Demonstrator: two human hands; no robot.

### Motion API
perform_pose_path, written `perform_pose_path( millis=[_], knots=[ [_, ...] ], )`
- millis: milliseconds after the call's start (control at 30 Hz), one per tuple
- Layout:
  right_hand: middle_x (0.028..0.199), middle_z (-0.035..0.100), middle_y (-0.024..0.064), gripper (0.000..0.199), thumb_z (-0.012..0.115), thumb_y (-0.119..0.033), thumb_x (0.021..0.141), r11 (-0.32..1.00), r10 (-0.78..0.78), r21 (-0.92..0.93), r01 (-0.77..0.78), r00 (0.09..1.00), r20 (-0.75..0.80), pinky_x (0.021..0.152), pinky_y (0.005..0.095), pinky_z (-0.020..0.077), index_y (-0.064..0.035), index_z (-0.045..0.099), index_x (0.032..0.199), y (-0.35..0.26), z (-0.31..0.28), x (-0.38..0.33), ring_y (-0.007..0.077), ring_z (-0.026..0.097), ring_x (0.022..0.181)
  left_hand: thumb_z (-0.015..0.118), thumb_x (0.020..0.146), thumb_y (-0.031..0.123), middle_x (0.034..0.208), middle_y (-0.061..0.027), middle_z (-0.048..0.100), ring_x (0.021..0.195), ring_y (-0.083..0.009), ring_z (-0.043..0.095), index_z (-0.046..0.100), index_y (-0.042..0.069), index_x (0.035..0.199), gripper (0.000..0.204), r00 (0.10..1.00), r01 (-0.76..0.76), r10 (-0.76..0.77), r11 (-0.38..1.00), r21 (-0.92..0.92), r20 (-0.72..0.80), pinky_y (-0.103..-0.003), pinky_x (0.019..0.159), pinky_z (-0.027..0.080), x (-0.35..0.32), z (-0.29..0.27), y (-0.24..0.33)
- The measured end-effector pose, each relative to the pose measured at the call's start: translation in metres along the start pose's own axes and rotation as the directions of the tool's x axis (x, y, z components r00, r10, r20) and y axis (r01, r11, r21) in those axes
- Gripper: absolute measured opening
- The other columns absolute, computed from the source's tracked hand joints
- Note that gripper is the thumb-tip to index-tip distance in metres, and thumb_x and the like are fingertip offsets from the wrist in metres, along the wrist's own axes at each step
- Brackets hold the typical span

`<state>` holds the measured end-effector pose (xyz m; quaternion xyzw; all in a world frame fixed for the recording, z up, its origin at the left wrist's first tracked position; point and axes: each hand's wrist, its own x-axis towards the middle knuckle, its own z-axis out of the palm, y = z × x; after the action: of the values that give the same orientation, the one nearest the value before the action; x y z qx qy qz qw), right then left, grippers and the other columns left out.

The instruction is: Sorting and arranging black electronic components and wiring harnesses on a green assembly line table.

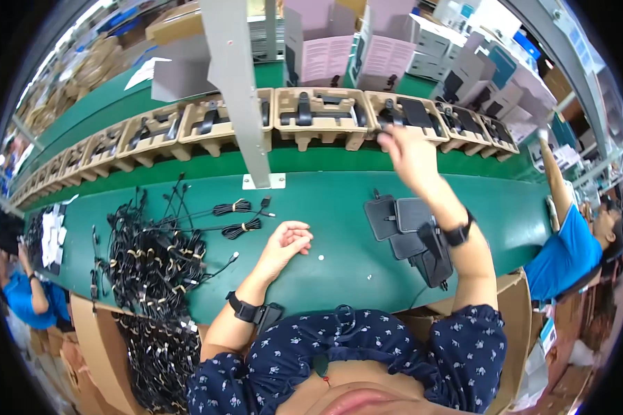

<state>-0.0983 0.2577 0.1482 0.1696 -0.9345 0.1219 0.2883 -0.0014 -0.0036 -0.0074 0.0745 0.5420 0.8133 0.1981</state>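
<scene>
Nearest: navy blouse [367, 328] of soft gathered cloth, small white flower print. Beyond it, a smooth, matte green tabletop [332, 277]. Left hand [286, 245] over it, fingers loosely curled, slack; nearest it, thin black cables [242, 229], coiled and tied. Flat, round-cornered dark pads [412, 213] overlap under the right forearm. Right hand [410, 153] at the front edge of a tan moulded-pulp tray [434, 133], thumb and fingers near together, a small dark piece at their tips; whether clamped, cannot tell. Tray sits in the raised row, cavities up, long axis left to right, right end slightly nearer.
</scene>
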Motion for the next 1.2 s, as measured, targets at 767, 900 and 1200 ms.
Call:
perform_pose_path(
  millis=[767, 900, 1200],
  knots=[
    [0.100, 0.058, 0.0271, 0.038, 0.044, -0.035, 0.092, 0.841, 0.531, -0.163, -0.517, 0.845, 0.060, 0.078, 0.0494, 0.0461, 0.0020, 0.046, 0.102, 0.123, 0.148, 0.081, 0.0416, 0.058, 0.093, 0.058, 0.086, 0.004, 0.094, -0.0049, 0.055, 0.077, -0.0098, 0.055, 0.048, 0.002, 0.113, 0.029, 1.000, 0.028, -0.028, 1.000, -0.011, -0.009, -0.023, 0.066, 0.047, -0.003, 0.004, -0.009],
    [0.103, 0.057, 0.0205, 0.037, 0.046, -0.035, 0.090, 0.863, 0.313, -0.412, -0.292, 0.950, -0.018, 0.079, 0.0475, 0.0470, -0.0014, 0.060, 0.093, 0.137, 0.148, 0.062, 0.0393, 0.057, 0.090, 0.060, 0.082, 0.002, 0.095, -0.0083, 0.057, 0.079, -0.0150, 0.057, 0.054, 0.001, 0.103, 0.022, 0.942, -0.196, 0.295, 0.870, 0.453, -0.158, -0.025, 0.068, 0.047, -0.008, 0.003, 0.001],
    [0.095, 0.061, 0.0223, 0.035, 0.057, -0.032, 0.083, 0.832, 0.468, -0.354, -0.427, 0.883, 0.037, 0.078, 0.0453, 0.0480, -0.0031, 0.051, 0.103, 0.160, 0.143, 0.085, 0.0376, 0.059, 0.092, 0.068, 0.071, 0.006, 0.119, -0.0139, 0.047, 0.116, -0.0310, 0.040, 0.050, 0.006, 0.114, 0.047, 0.779, 0.151, 0.600, 0.100, 0.983, -0.181, -0.044, 0.098, 0.030, -0.009, -0.036, 0.042]
  ],
)
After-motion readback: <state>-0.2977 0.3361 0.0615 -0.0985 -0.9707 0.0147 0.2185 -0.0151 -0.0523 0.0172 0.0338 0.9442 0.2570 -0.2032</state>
